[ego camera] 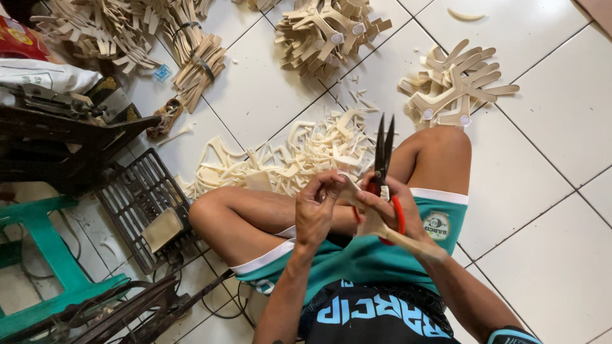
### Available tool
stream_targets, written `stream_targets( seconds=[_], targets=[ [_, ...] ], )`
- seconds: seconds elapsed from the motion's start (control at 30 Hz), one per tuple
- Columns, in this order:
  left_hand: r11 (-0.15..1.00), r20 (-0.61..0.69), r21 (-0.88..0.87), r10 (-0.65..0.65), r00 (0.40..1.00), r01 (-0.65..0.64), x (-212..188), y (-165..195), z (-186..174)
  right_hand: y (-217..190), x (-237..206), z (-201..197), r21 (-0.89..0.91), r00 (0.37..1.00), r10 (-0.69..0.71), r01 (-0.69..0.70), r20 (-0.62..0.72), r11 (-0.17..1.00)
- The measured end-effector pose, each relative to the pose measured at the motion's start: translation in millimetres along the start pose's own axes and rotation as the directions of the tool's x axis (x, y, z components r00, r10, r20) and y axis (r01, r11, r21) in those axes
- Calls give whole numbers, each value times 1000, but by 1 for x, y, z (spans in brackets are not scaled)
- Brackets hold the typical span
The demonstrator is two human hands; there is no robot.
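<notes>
1. While the person sits cross-legged on the white tiled floor (pixel 548 114), both hands meet above the lap, and the pale wooden piece (pixel 382 228) lies between them.
2. Its long axis runs on a slant, from the left hand (pixel 317 210) down and outward past the right wrist, where its far end pokes free.
3. That left hand is curled, its fingertips pinching the upper end of the piece.
4. Closed around the red handles, the right hand (pixel 390 205) grips the scissors (pixel 383 153), whose dark blades point up and away, nearly shut, with their tips clear of the wood.
5. Both hands touch the piece; the left holds its end, the right lies over its middle.
6. It looks flat, light tan and smooth, narrow like a slat.
7. Just beyond the knees lies a heap of offcuts (pixel 299 156); farther off sit stacks of forked wooden shapes (pixel 452 86), and a dark plastic crate (pixel 143 204) rests beside the left knee.
</notes>
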State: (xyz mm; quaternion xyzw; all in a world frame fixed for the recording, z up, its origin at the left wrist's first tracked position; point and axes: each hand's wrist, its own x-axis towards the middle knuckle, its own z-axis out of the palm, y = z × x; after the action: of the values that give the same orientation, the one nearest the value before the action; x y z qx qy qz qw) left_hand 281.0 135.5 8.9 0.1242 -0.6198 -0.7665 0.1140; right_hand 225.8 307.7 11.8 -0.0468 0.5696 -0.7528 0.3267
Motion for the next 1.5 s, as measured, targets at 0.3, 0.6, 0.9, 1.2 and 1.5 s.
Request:
stream_targets(
  seconds=[0.3,0.6,0.9,1.2,1.5],
  targets=[
    [973,69,230,21,997,-37,9,26,-35,9,-27,-44,-200,893,329,-277,308,940],
    [953,142,286,63,988,-102,3,33,-40,32,-27,-65,-191,854,229,-156,468,969],
    [1000,99,9,-12,995,11,0,-2,-39,7,-13,-30,-183,948,-39,102,316,978],
    [996,-83,-67,-65,994,59,-29,-16,-13,10,10,5,-375,992,-127,125,18,919],
    [918,-81,-256,-333,939,303,-9,-52,-28,19,20,-9,-630,936,-247,36,-250,775]
  ],
)
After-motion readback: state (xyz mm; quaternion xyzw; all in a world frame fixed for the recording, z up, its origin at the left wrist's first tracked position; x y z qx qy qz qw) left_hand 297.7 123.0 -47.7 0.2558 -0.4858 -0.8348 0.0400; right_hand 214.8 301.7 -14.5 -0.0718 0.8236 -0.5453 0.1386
